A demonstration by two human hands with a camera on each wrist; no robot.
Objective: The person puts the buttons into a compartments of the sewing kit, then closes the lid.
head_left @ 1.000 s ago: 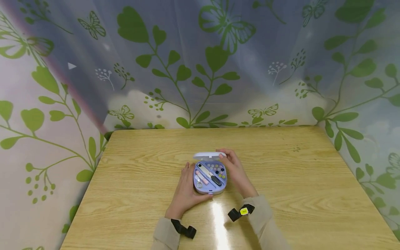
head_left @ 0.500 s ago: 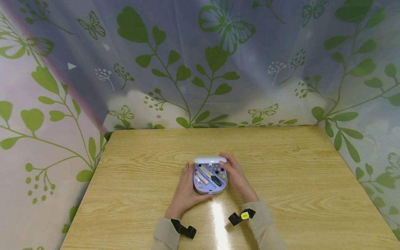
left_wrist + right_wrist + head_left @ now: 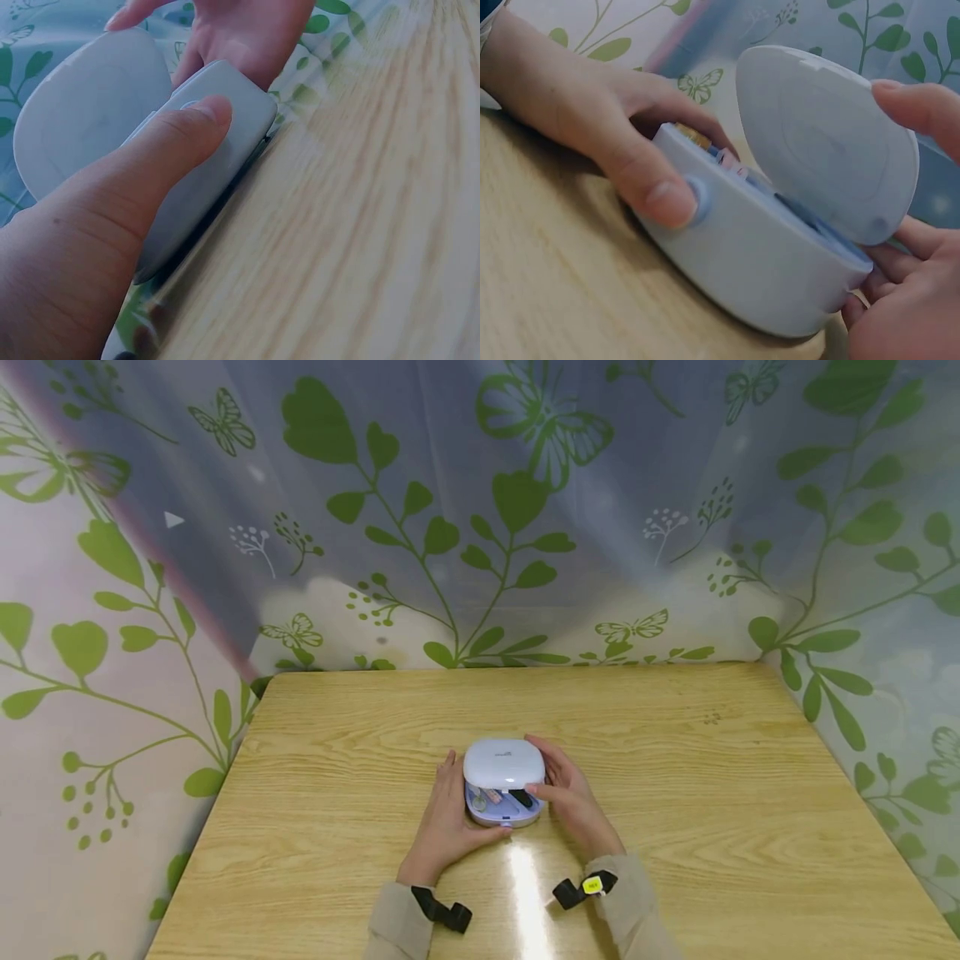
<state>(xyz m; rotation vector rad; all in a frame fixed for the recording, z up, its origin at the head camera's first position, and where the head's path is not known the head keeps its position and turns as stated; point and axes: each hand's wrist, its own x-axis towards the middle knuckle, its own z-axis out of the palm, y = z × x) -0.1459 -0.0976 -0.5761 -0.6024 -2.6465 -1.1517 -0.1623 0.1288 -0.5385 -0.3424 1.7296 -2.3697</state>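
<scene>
A sewing kit box (image 3: 491, 817) with a pale lilac base sits on the table, its white lid (image 3: 504, 763) tilted partway down over it. My left hand (image 3: 447, 822) grips the base along its left side, thumb over the front button (image 3: 697, 201). At the right, my right hand (image 3: 573, 793) holds the lid, thumb on its front edge and fingers curled at the back corner, as the right wrist view shows. Under the lid a black handle (image 3: 521, 797) and a pink-patterned piece (image 3: 492, 795) show; the rear compartments are hidden.
The wooden table (image 3: 337, 760) spreads out around the box, with a bright light streak in front of it. Behind and at both sides hangs a curtain (image 3: 420, 527) printed with leaves and butterflies. Black cameras (image 3: 442, 910) are strapped to both wrists.
The lid has swung from upright forward and down over the rear of the box, covering the buttons. My right thumb has moved toward me with it; my left hand has stayed in place.
</scene>
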